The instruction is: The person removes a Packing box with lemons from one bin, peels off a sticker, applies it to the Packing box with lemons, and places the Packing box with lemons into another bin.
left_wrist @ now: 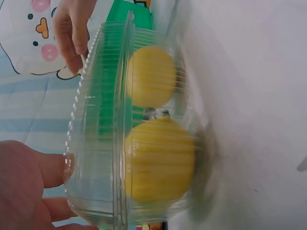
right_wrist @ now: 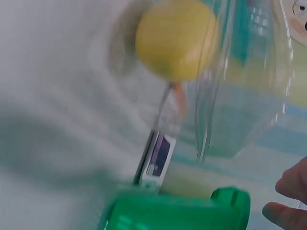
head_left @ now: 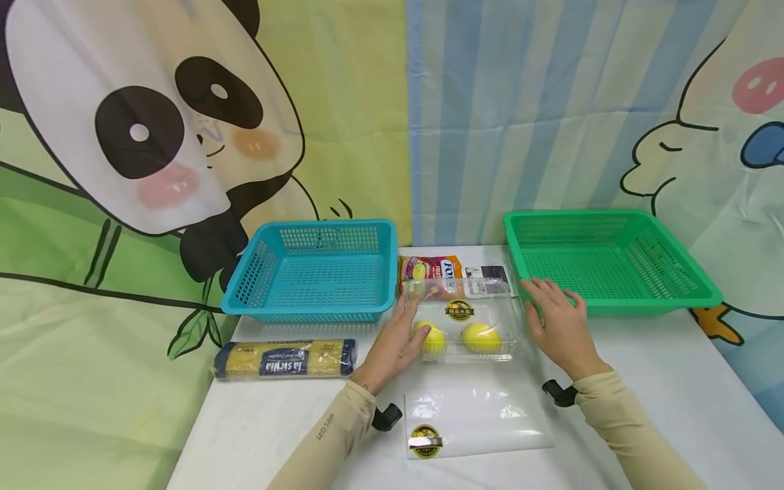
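Observation:
A clear plastic fruit box [head_left: 461,294] holds two yellow lemons [head_left: 481,337], its lid down over them and a dark round label on top. My left hand [head_left: 397,344] lies along the box's left side. In the left wrist view its fingers [left_wrist: 50,168] touch the lid's edge and are not wrapped round the box. To the right of the box, my right hand [head_left: 560,327] is raised by the near left corner of the green basket [head_left: 618,304], fingers loosely bent and holding nothing. The right wrist view shows a gap between its fingertips [right_wrist: 283,214] and the box.
A blue basket [head_left: 333,316] stands at the back left. Before it lies a pack of spaghetti [head_left: 285,358]. Behind the box are a candy bag [head_left: 429,267] and a small dark-and-white pack [head_left: 488,273]. A glossy sheet [head_left: 478,415] with a round label lies in front.

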A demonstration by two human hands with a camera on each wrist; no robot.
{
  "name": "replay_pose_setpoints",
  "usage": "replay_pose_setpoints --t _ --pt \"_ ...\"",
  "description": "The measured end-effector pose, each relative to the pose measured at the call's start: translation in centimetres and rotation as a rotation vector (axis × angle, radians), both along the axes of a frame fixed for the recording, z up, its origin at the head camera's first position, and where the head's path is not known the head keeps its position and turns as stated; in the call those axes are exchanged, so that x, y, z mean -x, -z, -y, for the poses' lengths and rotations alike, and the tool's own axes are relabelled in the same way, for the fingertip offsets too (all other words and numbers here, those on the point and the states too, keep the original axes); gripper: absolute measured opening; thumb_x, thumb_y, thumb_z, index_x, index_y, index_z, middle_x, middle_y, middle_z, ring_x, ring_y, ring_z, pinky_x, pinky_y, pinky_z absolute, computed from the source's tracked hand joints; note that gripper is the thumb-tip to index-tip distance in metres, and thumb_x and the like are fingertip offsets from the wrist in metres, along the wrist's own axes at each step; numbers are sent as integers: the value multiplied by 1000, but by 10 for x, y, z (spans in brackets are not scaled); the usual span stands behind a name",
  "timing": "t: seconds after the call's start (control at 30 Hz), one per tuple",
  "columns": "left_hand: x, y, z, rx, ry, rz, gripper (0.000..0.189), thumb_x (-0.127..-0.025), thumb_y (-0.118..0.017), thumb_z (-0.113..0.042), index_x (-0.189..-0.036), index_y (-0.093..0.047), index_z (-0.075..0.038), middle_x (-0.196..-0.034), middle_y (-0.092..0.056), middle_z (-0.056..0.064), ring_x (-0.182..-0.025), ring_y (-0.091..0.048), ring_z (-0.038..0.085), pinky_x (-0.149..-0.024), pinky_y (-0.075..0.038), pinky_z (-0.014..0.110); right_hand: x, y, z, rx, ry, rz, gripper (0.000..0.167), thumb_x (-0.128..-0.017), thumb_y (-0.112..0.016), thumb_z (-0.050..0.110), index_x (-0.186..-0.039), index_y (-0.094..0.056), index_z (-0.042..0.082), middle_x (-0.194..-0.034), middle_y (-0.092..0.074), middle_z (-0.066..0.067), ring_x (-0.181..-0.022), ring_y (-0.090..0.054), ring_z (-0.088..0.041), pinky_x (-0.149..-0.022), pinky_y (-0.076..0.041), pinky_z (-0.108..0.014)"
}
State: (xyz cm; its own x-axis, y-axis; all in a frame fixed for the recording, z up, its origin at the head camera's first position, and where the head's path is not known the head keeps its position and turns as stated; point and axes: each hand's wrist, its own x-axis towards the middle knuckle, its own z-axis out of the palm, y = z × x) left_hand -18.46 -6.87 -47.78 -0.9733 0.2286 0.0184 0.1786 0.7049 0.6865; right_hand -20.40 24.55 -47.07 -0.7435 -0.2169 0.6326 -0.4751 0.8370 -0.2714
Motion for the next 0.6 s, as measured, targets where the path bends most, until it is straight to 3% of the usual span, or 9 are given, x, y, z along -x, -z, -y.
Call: replay_pose_setpoints --t 0.27,0.6 --pt "1 8 4 -37 -27 20 65 -107 -47 -42 -163 -23 -20 -168 -19 16 -153 -25 37 -121 -27 58 6 -4 -36 -47 62 176 49 -96 -68 20 -142 -57 8 -142 -55 -28 -132 -45 -58 -102 -25 -75" --pt "-1 10 7 -130 -31 45 61 -108 -45 -35 -163 -22 -22 -168 -20 17 -154 -23 35 -122 -24 56 6 -6 -79 -164 99 369 62 -98 -63 45 -153 -46 20 -148 -48 -30 -135 -34 -63 -101 -16 -81"
